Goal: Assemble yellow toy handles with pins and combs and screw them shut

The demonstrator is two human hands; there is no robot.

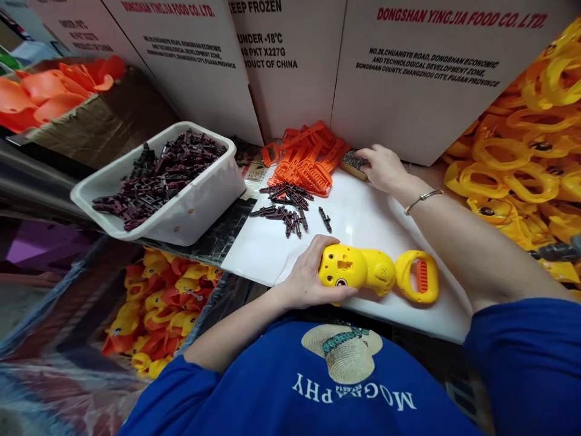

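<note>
My left hand (313, 275) is closed around one end of a yellow plastic toy (374, 272) with eyes, small holes and a rectangular slot in its upper side. The toy's other end is a loop handle (429, 284) with an orange ribbed insert, close above the white work surface (363, 227). Farther back, my right hand (384, 166) is at a small tray of tiny metal pieces (354, 160), probably screws. Its fingers are bent together over the tray's edge, and what they pinch is hidden. Dark plastic pins (290, 206) lie loose between the hands, one pin (325, 219) apart from the pile.
Orange plastic handle pieces (308, 157) are heaped at the back. A white tub (195, 209) of dark pins stands left, near a carton (104, 121) of orange parts. Yellow toys (158, 309) fill a crate below left. Yellow rings (517, 151) pile up right. White cartons (290, 91) wall the back.
</note>
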